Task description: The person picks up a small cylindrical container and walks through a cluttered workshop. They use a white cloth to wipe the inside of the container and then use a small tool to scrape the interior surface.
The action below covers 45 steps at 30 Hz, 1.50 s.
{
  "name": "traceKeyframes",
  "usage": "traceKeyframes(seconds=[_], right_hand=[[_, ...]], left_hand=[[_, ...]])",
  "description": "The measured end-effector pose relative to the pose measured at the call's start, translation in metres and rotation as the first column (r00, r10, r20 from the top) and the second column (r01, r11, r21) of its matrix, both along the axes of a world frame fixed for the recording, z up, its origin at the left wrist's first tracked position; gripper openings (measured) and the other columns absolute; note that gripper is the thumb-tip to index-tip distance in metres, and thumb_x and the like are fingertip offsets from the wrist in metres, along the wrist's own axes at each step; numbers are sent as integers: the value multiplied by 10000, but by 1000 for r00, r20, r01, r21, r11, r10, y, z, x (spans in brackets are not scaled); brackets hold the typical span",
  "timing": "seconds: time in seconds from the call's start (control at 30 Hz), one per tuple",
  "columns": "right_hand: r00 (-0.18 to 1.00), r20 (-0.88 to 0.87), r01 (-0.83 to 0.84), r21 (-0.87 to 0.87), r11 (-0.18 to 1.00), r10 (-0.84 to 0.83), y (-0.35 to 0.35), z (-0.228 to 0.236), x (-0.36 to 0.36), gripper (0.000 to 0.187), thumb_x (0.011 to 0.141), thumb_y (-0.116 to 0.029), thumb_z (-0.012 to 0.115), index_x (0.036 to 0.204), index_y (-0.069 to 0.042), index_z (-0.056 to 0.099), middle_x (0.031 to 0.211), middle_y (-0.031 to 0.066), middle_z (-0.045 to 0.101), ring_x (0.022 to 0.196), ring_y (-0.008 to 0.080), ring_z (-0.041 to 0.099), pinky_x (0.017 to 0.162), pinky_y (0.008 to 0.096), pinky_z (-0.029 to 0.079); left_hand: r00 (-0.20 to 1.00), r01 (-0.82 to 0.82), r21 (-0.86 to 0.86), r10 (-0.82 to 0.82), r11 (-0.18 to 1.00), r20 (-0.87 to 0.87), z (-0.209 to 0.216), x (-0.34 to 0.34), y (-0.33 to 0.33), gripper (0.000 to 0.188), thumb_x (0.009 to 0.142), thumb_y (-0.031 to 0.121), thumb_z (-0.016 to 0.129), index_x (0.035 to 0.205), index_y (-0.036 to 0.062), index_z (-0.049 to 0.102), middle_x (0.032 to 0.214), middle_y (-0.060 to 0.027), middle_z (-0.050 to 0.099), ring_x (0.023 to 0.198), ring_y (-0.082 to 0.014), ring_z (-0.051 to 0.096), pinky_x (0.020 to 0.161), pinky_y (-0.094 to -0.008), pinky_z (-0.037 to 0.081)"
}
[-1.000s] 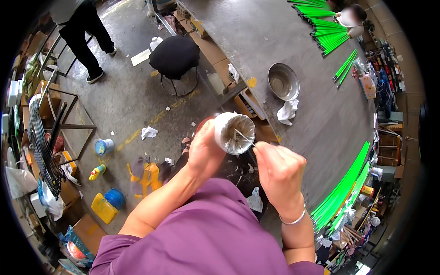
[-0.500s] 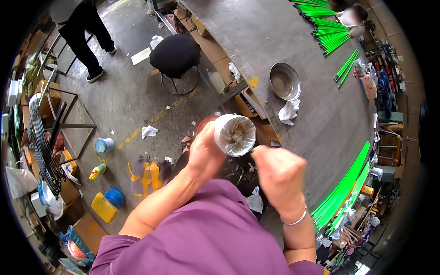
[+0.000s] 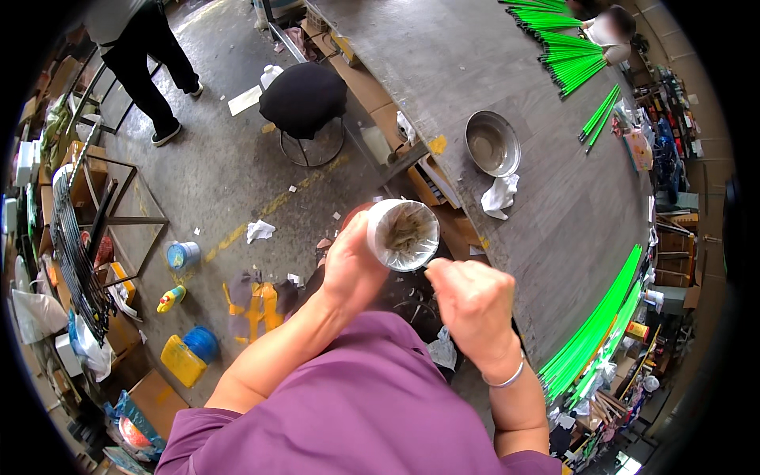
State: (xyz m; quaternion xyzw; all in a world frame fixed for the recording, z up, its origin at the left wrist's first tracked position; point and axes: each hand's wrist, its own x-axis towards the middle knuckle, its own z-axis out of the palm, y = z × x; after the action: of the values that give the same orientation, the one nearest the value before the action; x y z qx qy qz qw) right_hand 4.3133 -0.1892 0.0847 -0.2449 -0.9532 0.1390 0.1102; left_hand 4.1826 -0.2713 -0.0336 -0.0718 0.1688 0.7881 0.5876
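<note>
In my left hand (image 3: 354, 257) is a white cup-like container (image 3: 378, 228), tilted so its open mouth faces me. My fingers wrap round its left side. A thin, clear plastic liner covers the inside, and grey-brown stuff (image 3: 408, 229) lies within. My right hand (image 3: 475, 301) is closed just right of the container, fingertips by the lower right of its rim. Something small and thin seems to be pinched there, too small to name. A bracelet (image 3: 509, 375) circles the right wrist.
To the right, a grey table holds a metal basin (image 3: 514, 152), crumpled white tissue (image 3: 499, 196) and green rods (image 3: 594, 328). A black stool (image 3: 303, 99) stands ahead. A person (image 3: 142, 67) stands far left; another (image 3: 609, 36) is far right. A blue tub (image 3: 183, 255) sits on the floor.
My right hand has moved a little left and down, closer to the container's rim. The container has shifted slightly left, and more of the grey-brown stuff shows.
</note>
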Motion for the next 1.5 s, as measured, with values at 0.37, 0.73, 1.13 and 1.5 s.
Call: traceKeyframes(seconds=[0.37, 0.73, 1.13, 1.5], right_hand=[[1000, -22, -8, -16, 1000, 7, 2, 4, -3, 90, 740, -34, 699, 777, -33, 617, 619, 89, 583, 551, 263, 574, 496, 356, 438], [990, -115, 90, 19, 996, -87, 14, 6, -2, 63, 769, -35, 680, 766, -31, 617, 642, 114, 596, 571, 283, 589, 516, 362, 457], [993, -118, 37, 116, 993, -23, 10, -11, 2, 120, 768, -33, 590, 710, -84, 499, 544, 44, 462, 494, 197, 526, 446, 332, 413], [997, -38, -57, 133, 989, 63, -6, -11, -2, 98, 701, -13, 587, 719, -79, 517, 531, 37, 431, 480, 176, 503, 436, 321, 396]], left_hand=[[1000, -14, -10, 14, 1000, 1, 0, 1, 1, 326, 1001, 246, 396, 1185, 16, 535, 1197, -97, 585, 1132, -220, 543, 1023, -392, 399], [1000, -9, -52, 9, 999, 0, -2, 2, 0, 329, 1007, 260, 370, 1161, 32, 549, 1203, -94, 582, 1150, -233, 531, 1032, -424, 392], [1000, 1, -54, -1, 999, -14, -1, 4, -3, 316, 1004, 255, 382, 1152, 36, 555, 1188, -83, 590, 1124, -218, 539, 1014, -411, 400], [999, 19, -16, -20, 1000, -42, 11, 5, -2, 288, 1002, 235, 390, 1116, 41, 569, 1153, -75, 603, 1093, -203, 554, 989, -382, 418]])
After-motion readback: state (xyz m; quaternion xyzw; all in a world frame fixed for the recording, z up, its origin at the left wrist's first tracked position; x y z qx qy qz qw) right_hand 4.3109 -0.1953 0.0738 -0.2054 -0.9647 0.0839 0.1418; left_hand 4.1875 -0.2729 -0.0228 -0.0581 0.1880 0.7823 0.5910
